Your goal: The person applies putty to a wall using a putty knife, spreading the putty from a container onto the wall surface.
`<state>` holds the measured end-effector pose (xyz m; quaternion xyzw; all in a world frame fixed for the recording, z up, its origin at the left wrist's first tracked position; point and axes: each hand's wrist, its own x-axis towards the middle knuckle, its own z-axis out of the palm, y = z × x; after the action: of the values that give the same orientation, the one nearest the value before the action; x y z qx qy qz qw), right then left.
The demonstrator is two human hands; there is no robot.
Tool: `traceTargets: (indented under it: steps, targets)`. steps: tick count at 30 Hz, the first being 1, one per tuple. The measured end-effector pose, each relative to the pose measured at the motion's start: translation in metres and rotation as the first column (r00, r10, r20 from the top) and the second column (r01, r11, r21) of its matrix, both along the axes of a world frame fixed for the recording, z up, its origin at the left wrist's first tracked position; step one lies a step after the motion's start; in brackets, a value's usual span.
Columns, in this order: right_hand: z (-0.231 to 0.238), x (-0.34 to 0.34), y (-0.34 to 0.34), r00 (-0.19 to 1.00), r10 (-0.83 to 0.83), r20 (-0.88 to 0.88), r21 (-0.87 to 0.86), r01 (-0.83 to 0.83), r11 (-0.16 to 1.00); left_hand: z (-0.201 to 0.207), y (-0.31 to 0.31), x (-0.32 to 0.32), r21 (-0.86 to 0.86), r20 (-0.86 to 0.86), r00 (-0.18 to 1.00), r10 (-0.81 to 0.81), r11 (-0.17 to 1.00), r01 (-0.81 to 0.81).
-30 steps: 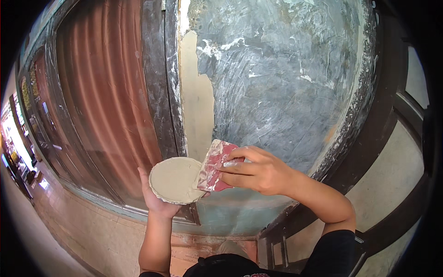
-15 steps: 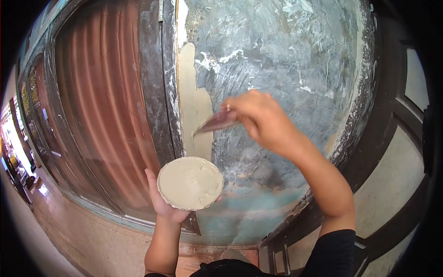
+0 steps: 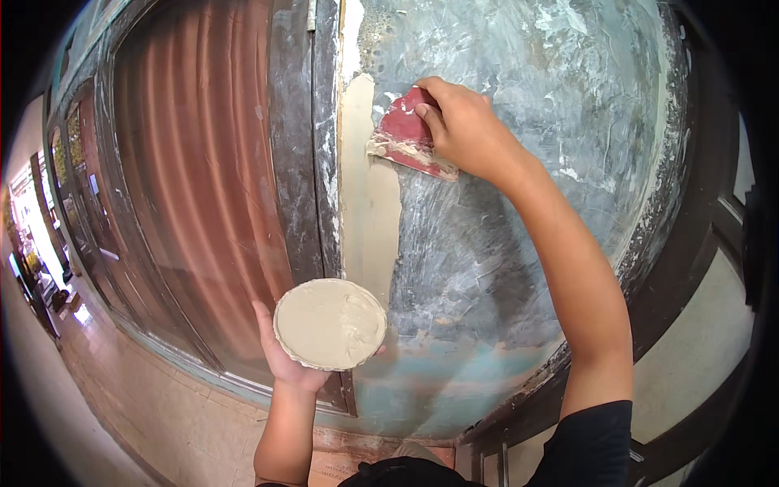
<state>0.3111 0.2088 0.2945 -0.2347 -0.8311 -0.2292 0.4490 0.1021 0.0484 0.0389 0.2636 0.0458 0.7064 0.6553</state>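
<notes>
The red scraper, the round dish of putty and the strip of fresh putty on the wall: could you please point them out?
red scraper (image 3: 408,134), head view, middle of its blade.
round dish of putty (image 3: 329,323), head view, centre of the putty surface.
strip of fresh putty (image 3: 369,219), head view, its middle.
</notes>
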Motion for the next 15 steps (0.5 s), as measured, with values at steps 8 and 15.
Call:
traceTargets:
  steps: [8, 15]
  targets:
    - [-0.002, -0.002, 0.008, 0.993, -0.121, -0.01, 0.142, 0.121, 0.982, -0.007, -0.004, -0.009, 0.019, 0.008, 1.0, 0.027, 0.999, -0.027]
    - [-0.011, -0.013, 0.016, 0.996, -0.085, -0.012, 0.269, 0.085, 0.959, -0.005, -0.011, -0.014, 0.088, 0.089, 0.996, 0.015, 0.996, -0.023]
